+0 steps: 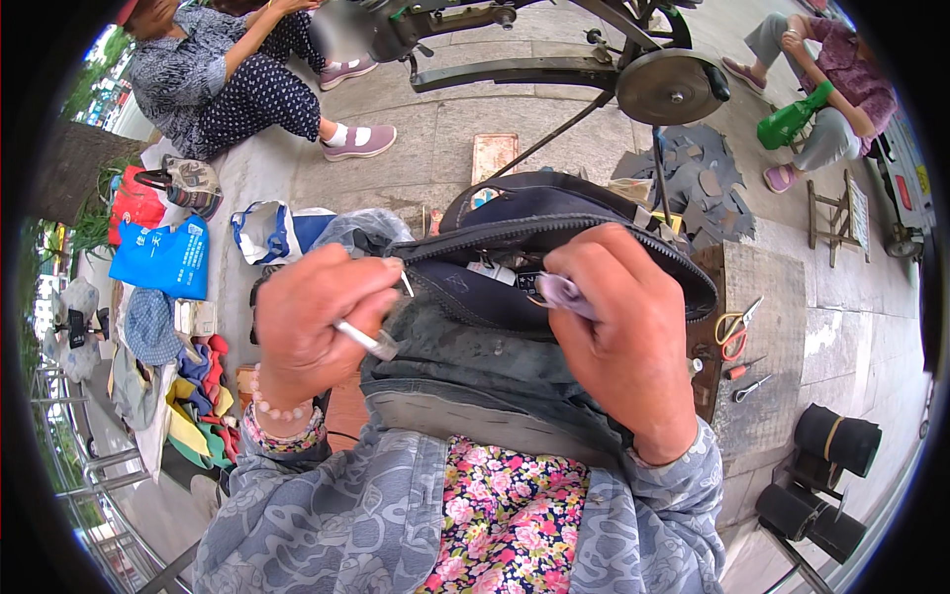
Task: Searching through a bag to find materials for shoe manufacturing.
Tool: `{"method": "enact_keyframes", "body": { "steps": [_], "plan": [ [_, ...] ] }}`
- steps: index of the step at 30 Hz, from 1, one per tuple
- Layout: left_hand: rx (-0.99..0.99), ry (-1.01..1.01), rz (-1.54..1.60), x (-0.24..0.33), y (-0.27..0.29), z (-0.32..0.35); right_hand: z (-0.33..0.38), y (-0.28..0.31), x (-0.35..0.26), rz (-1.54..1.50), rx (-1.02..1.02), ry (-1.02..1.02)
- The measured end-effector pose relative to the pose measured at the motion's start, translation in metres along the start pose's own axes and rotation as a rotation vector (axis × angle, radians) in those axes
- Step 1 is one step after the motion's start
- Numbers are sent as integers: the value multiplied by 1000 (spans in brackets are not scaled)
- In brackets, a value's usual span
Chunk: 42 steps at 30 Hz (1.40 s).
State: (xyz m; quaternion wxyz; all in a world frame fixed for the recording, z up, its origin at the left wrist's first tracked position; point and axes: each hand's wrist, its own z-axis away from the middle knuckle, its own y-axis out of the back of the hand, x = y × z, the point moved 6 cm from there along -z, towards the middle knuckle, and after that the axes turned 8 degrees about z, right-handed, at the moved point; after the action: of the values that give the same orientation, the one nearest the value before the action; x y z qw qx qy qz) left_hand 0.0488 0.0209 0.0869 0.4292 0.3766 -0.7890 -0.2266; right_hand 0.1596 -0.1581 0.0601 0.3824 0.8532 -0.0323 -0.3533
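Note:
An open dark bag [495,342] with a long black zipper [554,224] lies across my lap. My left hand [322,322] is closed above the bag's left side, around a slim white stick [366,340] with a greyish end. A thin white tip [407,283] shows by its thumb; whether it belongs to the stick I cannot tell. Over the bag's right side, my right hand [623,337] pinches a crumpled greyish-purple piece [566,295], perhaps cloth. Inside the bag's opening a white label [492,271] is visible between my hands.
A hand-cranked sewing machine [515,71] with a round wheel [671,89] stands ahead. Scissors [734,335] and small tools lie on a board at right, beyond it black rolls [836,438]. Cloth scraps [203,406] and bags are at left. Two people sit ahead, left and right.

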Motion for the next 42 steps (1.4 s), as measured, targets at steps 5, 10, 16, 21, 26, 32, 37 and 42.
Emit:
{"method": "enact_keyframes", "body": {
  "steps": [5,10,16,21,26,32,37,42],
  "plan": [
    [-167,-21,-42,-13,-24,10,-6,-52,8,256,-431,-66],
    [-106,-17,-225,-32,-25,16,-8,-76,12,249,-333,-112],
    [-70,31,-54,-46,-23,3,-18,-78,21,223,-162,-129],
    [-148,95,132,-62,-51,8,-14,-99,35,-16,-182,-275],
    [-200,-36,104,-31,-50,4,-7,-94,40,-299,-62,-381],
    [-149,-116,52,5,-38,-13,-3,-67,31,-495,-18,-317],
    [-111,-190,-127,33,-21,-33,-7,-1,-11,73,33,-15],
    [-232,-205,-220,37,-21,-23,-3,19,-21,290,-80,1]
  ]
}}
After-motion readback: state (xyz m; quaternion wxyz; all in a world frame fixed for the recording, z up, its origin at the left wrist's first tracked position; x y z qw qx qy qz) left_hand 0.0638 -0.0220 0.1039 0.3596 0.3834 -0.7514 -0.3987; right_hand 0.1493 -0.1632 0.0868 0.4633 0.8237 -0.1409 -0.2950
